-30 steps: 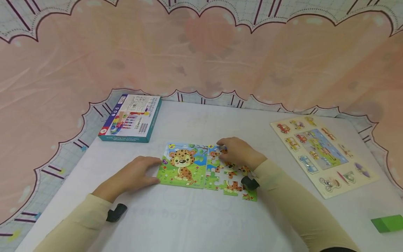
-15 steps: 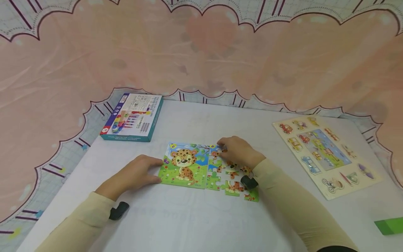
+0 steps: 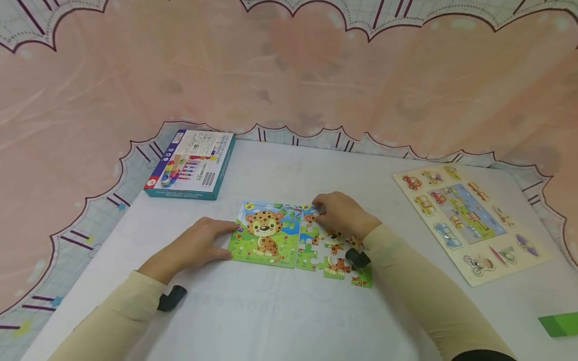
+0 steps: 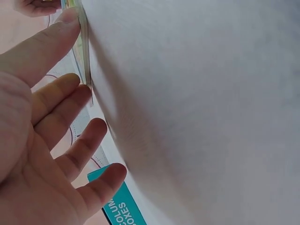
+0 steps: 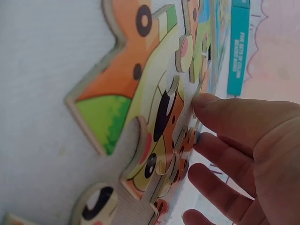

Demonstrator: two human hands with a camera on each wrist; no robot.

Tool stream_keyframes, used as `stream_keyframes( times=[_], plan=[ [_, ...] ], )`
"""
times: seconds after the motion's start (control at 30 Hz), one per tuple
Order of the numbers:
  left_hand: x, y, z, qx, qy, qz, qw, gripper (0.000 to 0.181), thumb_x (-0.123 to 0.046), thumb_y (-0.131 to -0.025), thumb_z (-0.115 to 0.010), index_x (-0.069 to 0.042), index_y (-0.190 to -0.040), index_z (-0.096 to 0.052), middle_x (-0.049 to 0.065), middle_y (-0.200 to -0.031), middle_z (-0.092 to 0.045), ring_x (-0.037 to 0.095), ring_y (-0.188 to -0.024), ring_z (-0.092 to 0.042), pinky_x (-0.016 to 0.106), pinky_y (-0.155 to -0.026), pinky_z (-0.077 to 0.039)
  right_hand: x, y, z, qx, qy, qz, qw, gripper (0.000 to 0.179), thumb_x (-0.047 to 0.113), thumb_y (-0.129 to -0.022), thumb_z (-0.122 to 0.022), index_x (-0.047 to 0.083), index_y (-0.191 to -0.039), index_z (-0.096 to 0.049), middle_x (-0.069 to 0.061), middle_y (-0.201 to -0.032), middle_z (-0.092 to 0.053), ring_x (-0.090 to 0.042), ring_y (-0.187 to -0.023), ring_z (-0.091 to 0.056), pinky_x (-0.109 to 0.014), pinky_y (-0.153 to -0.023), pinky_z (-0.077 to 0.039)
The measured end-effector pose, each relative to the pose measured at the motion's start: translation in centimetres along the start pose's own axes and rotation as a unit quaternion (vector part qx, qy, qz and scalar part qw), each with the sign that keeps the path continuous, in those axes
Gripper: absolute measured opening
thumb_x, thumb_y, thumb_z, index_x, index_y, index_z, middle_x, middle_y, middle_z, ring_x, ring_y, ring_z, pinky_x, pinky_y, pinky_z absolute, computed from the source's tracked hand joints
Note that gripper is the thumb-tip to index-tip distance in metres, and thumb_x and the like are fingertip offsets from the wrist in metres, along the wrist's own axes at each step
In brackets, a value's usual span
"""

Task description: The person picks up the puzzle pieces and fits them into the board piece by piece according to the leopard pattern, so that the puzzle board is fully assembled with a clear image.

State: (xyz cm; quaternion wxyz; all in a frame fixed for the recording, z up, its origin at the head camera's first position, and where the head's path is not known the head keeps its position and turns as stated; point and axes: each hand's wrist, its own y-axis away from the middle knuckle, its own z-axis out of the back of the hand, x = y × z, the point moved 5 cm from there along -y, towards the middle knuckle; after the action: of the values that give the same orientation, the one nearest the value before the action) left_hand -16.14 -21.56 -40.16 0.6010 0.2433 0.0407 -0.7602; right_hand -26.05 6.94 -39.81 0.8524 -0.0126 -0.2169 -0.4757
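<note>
A leopard picture board (image 3: pixel 266 235) lies flat mid-table, its thick edge also showing in the left wrist view. My left hand (image 3: pixel 194 246) rests its thumb and index fingertips against the board's left edge, fingers fairly straight. Along the board's right side lie several loosely laid jigsaw pieces (image 3: pixel 335 268) with leopard and grass prints, gaps between them. Over their far row, my right hand (image 3: pixel 345 214) pinches a small jigsaw piece (image 5: pixel 196 110) between thumb and index finger; most of it is hidden. Its remaining fingers spread apart in the right wrist view (image 5: pixel 213 183).
A teal-sided box (image 3: pixel 189 164) lies at the back left. To the right is a wooden vehicle puzzle board (image 3: pixel 471 223), with a green block (image 3: pixel 559 325) nearer the front right corner. Behind the white table (image 3: pixel 271 321) hangs a pink patterned cloth (image 3: pixel 311 85).
The whole head view shifts slightly. Both hands keep nearly the same places at the board and the jigsaw pieces.
</note>
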Motion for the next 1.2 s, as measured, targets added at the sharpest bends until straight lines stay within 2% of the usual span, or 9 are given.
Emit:
stream_keyframes(
  times=[0.2,0.47,0.73,0.93,1.2],
  plan=[
    [0.0,0.1,0.0,0.013,-0.002,0.010,0.9999,0.064,-0.024,-0.083,-0.084,-0.014,-0.142,-0.059,0.012,-0.137,-0.059,0.037,-0.128,-0.045,0.057,-0.105,-0.040,0.1,-0.3,-0.1,0.002,0.014,0.010,0.9999,0.044,0.023,-0.096,-0.069,0.002,-0.133,-0.061,-0.012,-0.125,-0.066,-0.029,-0.119,-0.058,-0.045,-0.104,-0.044],
    [0.1,0.0,0.0,0.024,-0.005,0.017,0.9996,0.066,-0.025,-0.083,-0.083,-0.014,-0.143,-0.058,0.013,-0.135,-0.058,0.037,-0.127,-0.045,0.057,-0.104,-0.041,0.0,-0.4,-0.2,0.001,0.020,0.008,0.9998,0.047,0.023,-0.095,-0.068,0.000,-0.135,-0.059,-0.014,-0.129,-0.064,-0.031,-0.122,-0.057,-0.045,-0.106,-0.043],
    [0.2,-0.1,-0.1,0.025,-0.005,0.022,0.9994,0.066,-0.027,-0.083,-0.083,-0.016,-0.143,-0.058,0.013,-0.133,-0.059,0.036,-0.125,-0.046,0.057,-0.102,-0.043,0.0,0.0,0.5,-0.009,0.002,0.006,0.9999,0.048,0.025,-0.097,-0.066,0.000,-0.136,-0.058,-0.014,-0.130,-0.063,-0.032,-0.123,-0.056,-0.046,-0.106,-0.043],
    [0.3,-0.1,-0.1,0.024,-0.009,0.022,0.9994,0.067,-0.027,-0.083,-0.084,-0.016,-0.143,-0.058,0.014,-0.133,-0.058,0.036,-0.124,-0.047,0.057,-0.102,-0.043,0.9,0.0,0.8,-0.014,0.014,0.034,0.9992,0.045,0.024,-0.098,-0.064,-0.001,-0.135,-0.059,-0.013,-0.129,-0.064,-0.032,-0.122,-0.057,-0.046,-0.105,-0.044],
    [0.1,-0.1,0.1,0.024,-0.010,0.022,0.9994,0.067,-0.026,-0.082,-0.084,-0.014,-0.143,-0.058,0.015,-0.134,-0.058,0.038,-0.125,-0.047,0.058,-0.103,-0.042,2.4,-0.8,0.3,-0.002,0.007,0.041,0.9991,0.046,0.026,-0.099,-0.062,-0.001,-0.135,-0.059,-0.014,-0.129,-0.064,-0.032,-0.123,-0.057,-0.044,-0.106,-0.043]
  ],
)
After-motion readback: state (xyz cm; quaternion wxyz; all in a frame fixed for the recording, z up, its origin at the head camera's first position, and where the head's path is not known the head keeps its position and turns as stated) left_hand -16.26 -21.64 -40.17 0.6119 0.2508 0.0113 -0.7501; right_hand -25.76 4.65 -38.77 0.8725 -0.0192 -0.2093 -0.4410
